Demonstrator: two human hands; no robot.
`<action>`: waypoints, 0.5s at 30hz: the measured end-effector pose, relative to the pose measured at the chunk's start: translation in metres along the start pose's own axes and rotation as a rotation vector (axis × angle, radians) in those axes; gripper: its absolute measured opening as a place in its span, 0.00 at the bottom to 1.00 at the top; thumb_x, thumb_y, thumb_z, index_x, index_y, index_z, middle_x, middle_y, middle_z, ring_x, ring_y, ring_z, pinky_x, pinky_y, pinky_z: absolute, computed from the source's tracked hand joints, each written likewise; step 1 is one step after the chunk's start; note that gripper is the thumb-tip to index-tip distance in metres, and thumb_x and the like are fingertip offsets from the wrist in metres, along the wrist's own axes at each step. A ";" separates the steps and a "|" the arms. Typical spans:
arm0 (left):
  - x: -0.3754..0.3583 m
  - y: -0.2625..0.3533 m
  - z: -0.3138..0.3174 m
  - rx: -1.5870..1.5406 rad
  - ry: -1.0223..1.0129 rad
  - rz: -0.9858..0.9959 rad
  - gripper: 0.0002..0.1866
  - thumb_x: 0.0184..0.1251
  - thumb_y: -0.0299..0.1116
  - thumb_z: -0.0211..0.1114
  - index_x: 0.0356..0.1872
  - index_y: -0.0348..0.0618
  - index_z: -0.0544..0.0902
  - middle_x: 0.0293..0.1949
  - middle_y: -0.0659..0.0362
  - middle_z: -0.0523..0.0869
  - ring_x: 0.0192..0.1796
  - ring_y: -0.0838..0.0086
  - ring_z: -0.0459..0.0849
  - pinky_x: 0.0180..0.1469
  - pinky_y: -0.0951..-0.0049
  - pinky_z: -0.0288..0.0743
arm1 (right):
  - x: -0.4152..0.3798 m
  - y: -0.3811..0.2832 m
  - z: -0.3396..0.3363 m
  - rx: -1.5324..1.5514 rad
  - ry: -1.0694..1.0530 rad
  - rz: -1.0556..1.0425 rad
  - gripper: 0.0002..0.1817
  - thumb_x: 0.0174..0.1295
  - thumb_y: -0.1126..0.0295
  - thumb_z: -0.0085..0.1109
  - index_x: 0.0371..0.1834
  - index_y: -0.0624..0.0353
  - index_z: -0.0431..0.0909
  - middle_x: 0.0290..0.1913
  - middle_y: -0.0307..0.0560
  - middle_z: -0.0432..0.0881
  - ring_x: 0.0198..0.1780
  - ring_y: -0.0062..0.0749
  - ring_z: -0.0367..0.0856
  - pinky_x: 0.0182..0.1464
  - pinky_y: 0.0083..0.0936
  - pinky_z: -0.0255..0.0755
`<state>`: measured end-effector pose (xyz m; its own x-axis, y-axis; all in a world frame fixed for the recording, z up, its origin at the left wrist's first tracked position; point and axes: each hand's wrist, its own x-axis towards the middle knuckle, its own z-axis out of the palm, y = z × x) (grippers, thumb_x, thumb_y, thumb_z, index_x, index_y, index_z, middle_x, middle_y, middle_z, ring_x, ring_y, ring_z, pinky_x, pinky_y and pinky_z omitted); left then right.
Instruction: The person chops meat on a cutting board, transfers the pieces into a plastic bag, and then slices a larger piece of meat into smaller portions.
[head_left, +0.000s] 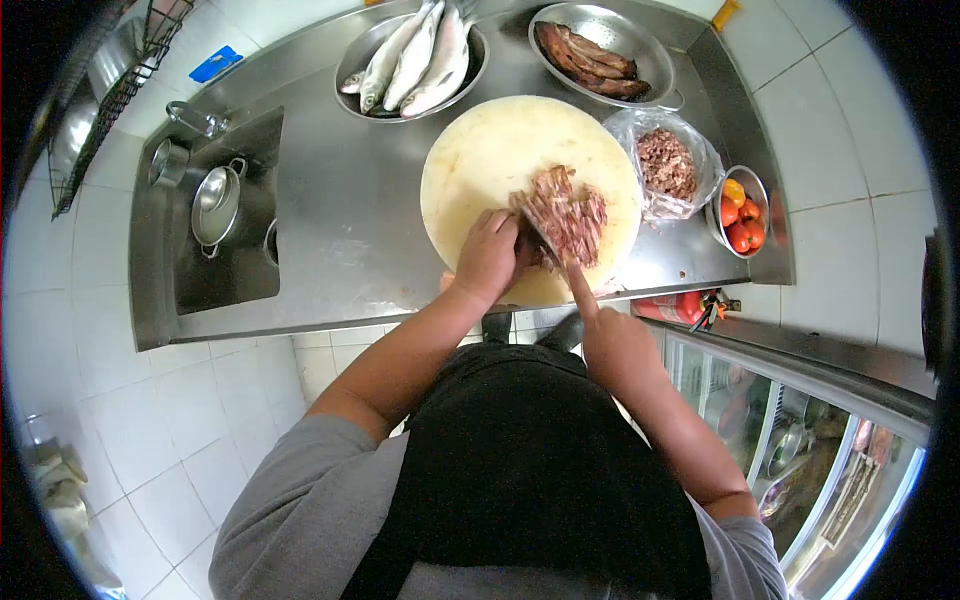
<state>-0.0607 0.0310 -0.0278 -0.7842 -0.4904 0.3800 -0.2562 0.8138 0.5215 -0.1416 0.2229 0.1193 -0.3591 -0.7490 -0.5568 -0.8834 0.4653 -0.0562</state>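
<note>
A round cream cutting board (470,150) lies on the steel counter. Strips of chopped smoked meat (575,220) are heaped on its right half. My left hand (490,255) is closed over a dark piece of meat (524,250), pressing it to the board beside the blade. In my right hand (612,340) is a knife (540,235), the index finger stretched along it. The blade stands between the held piece and the chopped heap. The knife's handle is hidden in my right hand.
Behind the board are a bowl of whole fish (415,60) and a colander of dark meat slabs (595,60). To the right sit a plastic bag of diced meat (667,163) and a bowl of tomatoes (742,222). A sink (225,290) with pots is left.
</note>
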 end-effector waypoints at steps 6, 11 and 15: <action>0.003 0.014 -0.010 -0.012 -0.054 -0.020 0.11 0.56 0.26 0.65 0.40 0.35 0.81 0.45 0.49 0.81 0.53 0.51 0.78 0.57 0.56 0.74 | 0.034 0.008 0.025 0.249 0.124 0.004 0.46 0.63 0.76 0.47 0.83 0.47 0.36 0.32 0.64 0.86 0.31 0.57 0.87 0.35 0.50 0.81; 0.000 0.015 -0.013 -0.045 -0.067 -0.044 0.15 0.55 0.26 0.70 0.43 0.34 0.80 0.49 0.48 0.80 0.54 0.50 0.77 0.59 0.55 0.73 | 0.016 0.012 0.031 0.215 0.050 0.044 0.49 0.61 0.77 0.49 0.84 0.48 0.33 0.33 0.62 0.86 0.32 0.56 0.87 0.36 0.49 0.81; 0.004 0.012 -0.010 0.002 0.063 0.010 0.10 0.57 0.29 0.67 0.39 0.36 0.81 0.44 0.50 0.80 0.51 0.52 0.78 0.56 0.56 0.74 | 0.028 0.007 0.014 0.183 0.206 -0.034 0.50 0.59 0.78 0.49 0.84 0.49 0.33 0.32 0.62 0.86 0.33 0.54 0.88 0.37 0.48 0.82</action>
<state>-0.0612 0.0353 -0.0127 -0.7494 -0.5011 0.4328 -0.2500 0.8194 0.5158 -0.1532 0.2117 0.0912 -0.3999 -0.8372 -0.3732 -0.8336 0.5014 -0.2316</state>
